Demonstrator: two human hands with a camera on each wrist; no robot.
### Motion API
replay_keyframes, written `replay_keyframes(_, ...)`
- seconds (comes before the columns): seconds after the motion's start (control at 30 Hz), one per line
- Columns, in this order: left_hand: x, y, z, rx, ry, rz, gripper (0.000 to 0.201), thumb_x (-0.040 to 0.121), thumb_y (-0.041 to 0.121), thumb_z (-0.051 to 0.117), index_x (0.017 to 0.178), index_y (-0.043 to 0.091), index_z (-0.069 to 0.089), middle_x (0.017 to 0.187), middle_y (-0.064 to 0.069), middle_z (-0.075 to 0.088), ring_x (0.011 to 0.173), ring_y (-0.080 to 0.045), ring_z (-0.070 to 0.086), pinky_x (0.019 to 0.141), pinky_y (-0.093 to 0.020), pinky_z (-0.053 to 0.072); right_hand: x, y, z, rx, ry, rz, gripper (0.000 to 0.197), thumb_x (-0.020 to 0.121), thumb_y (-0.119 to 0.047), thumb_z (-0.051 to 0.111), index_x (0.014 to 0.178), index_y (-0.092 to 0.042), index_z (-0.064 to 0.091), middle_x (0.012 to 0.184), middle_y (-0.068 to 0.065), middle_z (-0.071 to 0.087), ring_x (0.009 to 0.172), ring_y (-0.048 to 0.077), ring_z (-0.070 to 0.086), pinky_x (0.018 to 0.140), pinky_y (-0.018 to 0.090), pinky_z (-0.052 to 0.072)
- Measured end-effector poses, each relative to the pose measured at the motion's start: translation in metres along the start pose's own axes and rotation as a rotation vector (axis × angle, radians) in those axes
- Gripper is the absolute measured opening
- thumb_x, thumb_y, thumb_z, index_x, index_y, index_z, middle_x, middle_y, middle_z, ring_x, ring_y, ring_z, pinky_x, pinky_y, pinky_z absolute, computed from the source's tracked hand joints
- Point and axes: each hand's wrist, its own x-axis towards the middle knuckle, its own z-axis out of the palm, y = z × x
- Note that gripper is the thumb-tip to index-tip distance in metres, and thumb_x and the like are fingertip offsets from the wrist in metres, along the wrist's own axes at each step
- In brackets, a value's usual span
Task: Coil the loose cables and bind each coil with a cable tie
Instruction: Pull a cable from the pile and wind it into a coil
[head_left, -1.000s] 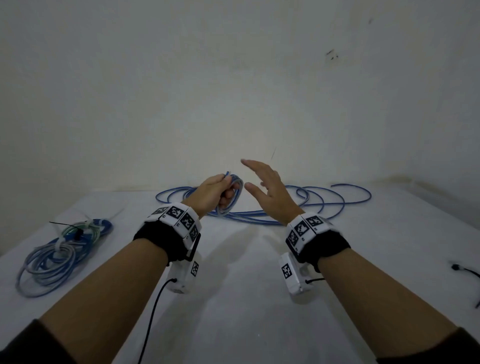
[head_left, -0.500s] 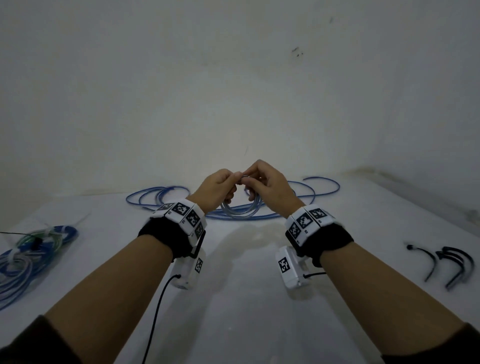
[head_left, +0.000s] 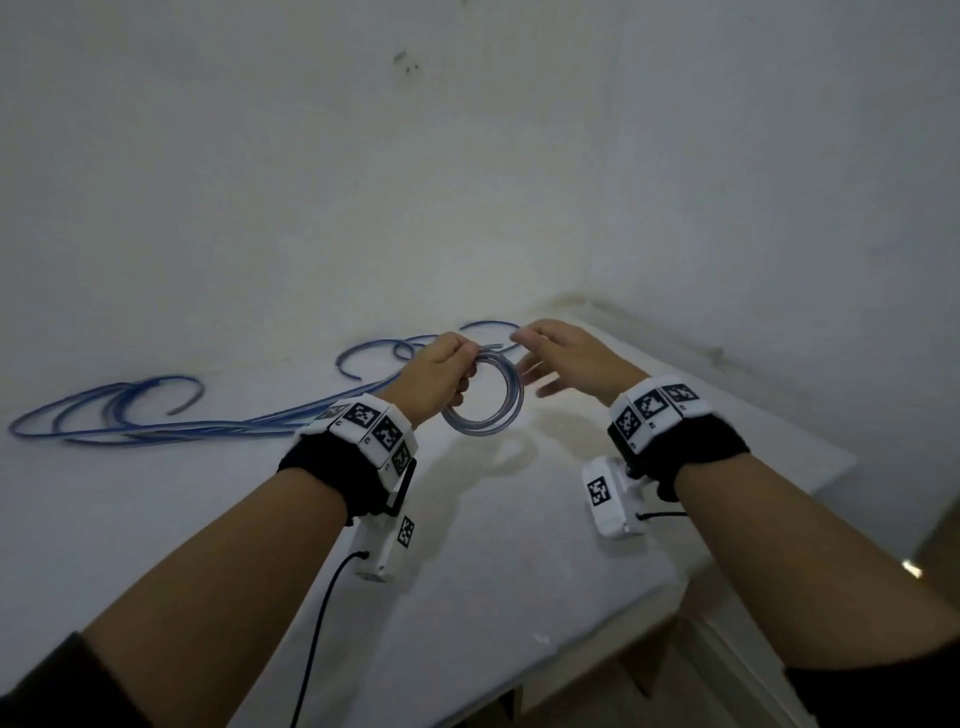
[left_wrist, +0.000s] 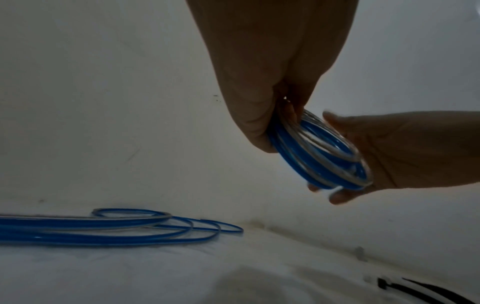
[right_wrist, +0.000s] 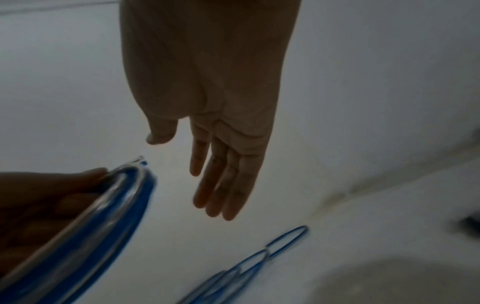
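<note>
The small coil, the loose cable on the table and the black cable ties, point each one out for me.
small coil (head_left: 483, 426), head view, bottom of the ring.
loose cable (left_wrist: 109, 223), left wrist view, middle of the blue loops.
black cable ties (left_wrist: 426, 292), left wrist view, along a strap.

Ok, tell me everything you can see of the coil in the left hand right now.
The coil is a small round ring of a few turns of thin cable, blue with a clear or silvery stripe, glossy like plastic. It hangs upright above the white table, not touching it. The left hand grips its upper left side. The right hand is open beside it. No tie binds it, and its cable runs on into the loose loops on the table.
</note>
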Motion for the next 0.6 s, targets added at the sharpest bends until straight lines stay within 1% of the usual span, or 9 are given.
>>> replay_keyframes(0.03,0.003,-0.001,0.009,0.013,-0.021,-0.003,0.026,0.100,0.015,0.035,0.076,0.015,0.043,0.065,-0.001,0.039,0.037,0.001,0.034,0.039,-0.013,0.030,-0.003,0.011,-0.017,-0.113,0.020,0.044,0.023,0.094,-0.034,0.052,0.105,-0.014,0.059,0.093,0.009,0.067,0.079,0.021,0.064,0.072,0.035,0.055)
replay_keyframes(0.13,0.008,-0.004,0.028,0.023,-0.057,-0.028,0.026,0.100,0.016,0.036,0.074,0.016,0.042,0.067,-0.001,0.040,0.047,-0.006,0.034,0.041,-0.014,0.030,-0.013,0.042,-0.060,-0.448,0.017,0.160,0.010,0.090,-0.013,0.058,0.098,-0.012,0.064,0.091,0.008,0.064,0.074,0.019,0.061,0.065,0.029,0.052)
replay_keyframes(0.2,0.012,-0.005,0.037,0.023,-0.067,-0.039,0.027,0.100,0.016,0.036,0.073,0.016,0.041,0.067,-0.001,0.040,0.051,-0.010,0.032,0.041,-0.014,0.030,-0.023,0.058,-0.082,-0.641,-0.039,0.241,0.017,0.085,-0.001,0.059,0.093,-0.013,0.067,0.092,0.008,0.064,0.076,0.019,0.060,0.068,0.030,0.052)
replay_keyframes(0.27,0.015,-0.007,0.043,0.042,-0.075,-0.041,0.028,0.100,0.016,0.036,0.072,0.017,0.040,0.067,-0.001,0.041,0.053,-0.011,0.032,0.042,-0.015,0.030,-0.030,0.068,-0.095,-0.800,-0.113,0.291,0.026,0.083,0.004,0.056,0.095,-0.014,0.070,0.093,0.005,0.061,0.080,0.019,0.057,0.071,0.031,0.050)
replay_keyframes(0.37,0.020,-0.008,0.051,0.062,-0.084,-0.052,0.027,0.100,0.017,0.036,0.073,0.017,0.041,0.066,0.000,0.041,0.053,-0.011,0.032,0.046,-0.019,0.029,-0.036,0.079,-0.104,-0.925,-0.211,0.327,0.031,0.083,0.007,0.055,0.103,-0.013,0.069,0.100,0.004,0.058,0.087,0.017,0.053,0.068,0.025,0.046)
replay_keyframes(0.43,0.022,-0.009,0.055,0.068,-0.092,-0.059,0.027,0.100,0.017,0.036,0.073,0.016,0.041,0.067,0.000,0.041,0.053,-0.011,0.032,0.046,-0.019,0.029,-0.038,0.087,-0.105,-0.976,-0.228,0.315,0.035,0.083,0.008,0.052,0.104,-0.014,0.069,0.101,0.003,0.056,0.089,0.016,0.051,0.074,0.026,0.044)
replay_keyframes(0.5,0.024,-0.009,0.058,0.080,-0.095,-0.065,0.027,0.100,0.017,0.036,0.073,0.016,0.042,0.067,0.000,0.041,0.053,-0.011,0.033,0.045,-0.018,0.030,-0.038,0.093,-0.106,-0.995,-0.212,0.281,0.036,0.083,0.008,0.048,0.102,-0.014,0.070,0.099,0.001,0.053,0.089,0.016,0.049,0.079,0.028,0.045)
replay_keyframes(0.57,0.025,-0.010,0.060,0.076,-0.093,-0.074,0.027,0.100,0.017,0.036,0.073,0.016,0.042,0.066,-0.001,0.041,0.050,-0.010,0.033,0.042,-0.016,0.030,-0.039,0.097,-0.107,-0.994,-0.195,0.245,0.030,0.080,0.006,0.055,0.098,-0.012,0.071,0.096,0.001,0.057,0.087,0.015,0.051,0.082,0.029,0.047)
replay_keyframes(0.6,0.026,-0.011,0.061,0.066,-0.091,-0.078,0.027,0.100,0.017,0.036,0.073,0.016,0.042,0.066,-0.001,0.040,0.048,-0.008,0.034,0.041,-0.014,0.030,-0.039,0.098,-0.108,-0.989,-0.192,0.236,0.026,0.078,0.004,0.061,0.097,-0.012,0.072,0.093,0.001,0.059,0.086,0.015,0.052,0.080,0.028,0.048)
